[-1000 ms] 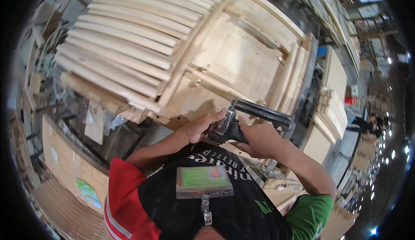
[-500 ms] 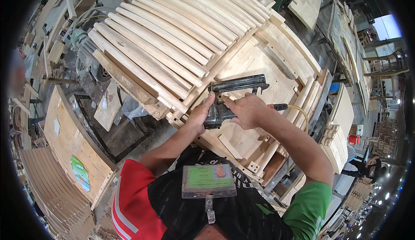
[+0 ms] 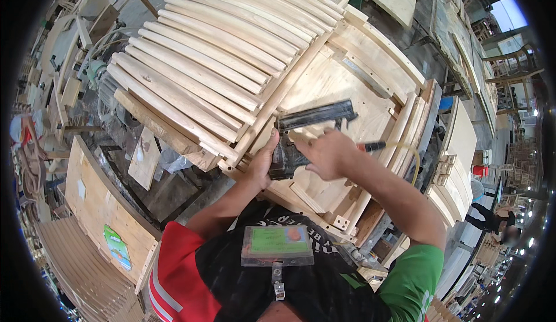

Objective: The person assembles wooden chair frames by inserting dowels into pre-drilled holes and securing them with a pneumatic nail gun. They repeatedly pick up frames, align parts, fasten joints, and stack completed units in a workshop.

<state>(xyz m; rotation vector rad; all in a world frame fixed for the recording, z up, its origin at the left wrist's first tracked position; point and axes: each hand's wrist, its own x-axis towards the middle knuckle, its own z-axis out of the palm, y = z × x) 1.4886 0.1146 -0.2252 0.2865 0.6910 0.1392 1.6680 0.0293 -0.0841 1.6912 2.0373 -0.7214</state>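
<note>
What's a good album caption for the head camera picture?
Left hand and right hand hold a black tool near wooden rods.

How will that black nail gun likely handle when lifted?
The nail gun is probably heavy for its size; the left hand and right hand both seem on it. Its casing looks hard, so it should be stiff. The yellow hose, seemingly joined near the right hand, may tug.

At near left, a curved panel [image 3: 95,197] bearing a green sheet [image 3: 117,246] is set beside stacked brown strips [image 3: 81,270], while a red container [image 3: 480,171] and a person [image 3: 491,220] are seen at right.
</note>
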